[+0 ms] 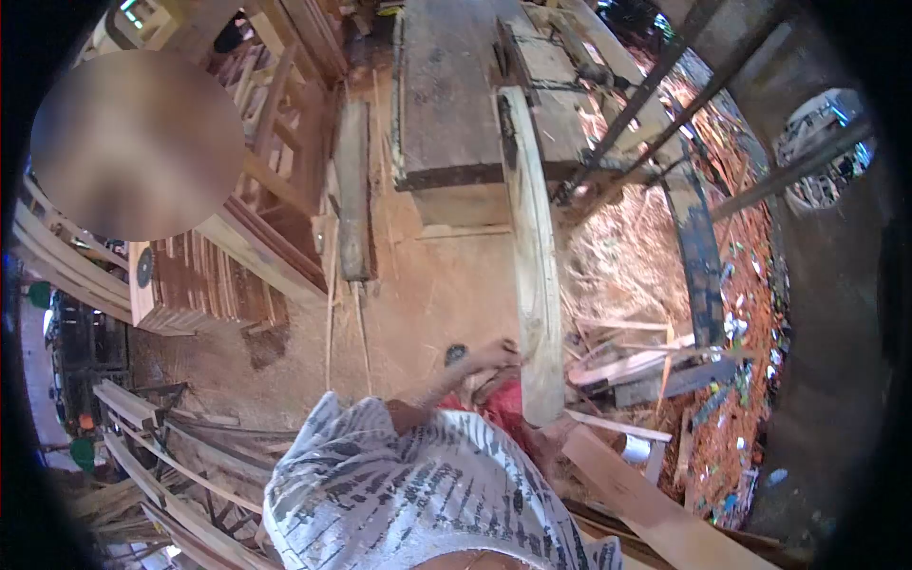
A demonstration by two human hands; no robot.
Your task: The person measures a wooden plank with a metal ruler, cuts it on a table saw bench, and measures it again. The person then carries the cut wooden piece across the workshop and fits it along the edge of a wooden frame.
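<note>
Keep the plank (538, 285) steady and aligned with the bench (451, 104); your left hand (496, 354) meets its edge, closure unverifiable, your right hand indiscernible.

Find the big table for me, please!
The table is at the top middle of the head view, beyond the left hand, with the pale plank reaching across its near edge.

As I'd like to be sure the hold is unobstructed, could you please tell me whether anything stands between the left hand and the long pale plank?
Nothing visible stands between them: the left hand is right beside the near part of the pale plank, though the picture is too blurred to confirm its grip.
</note>
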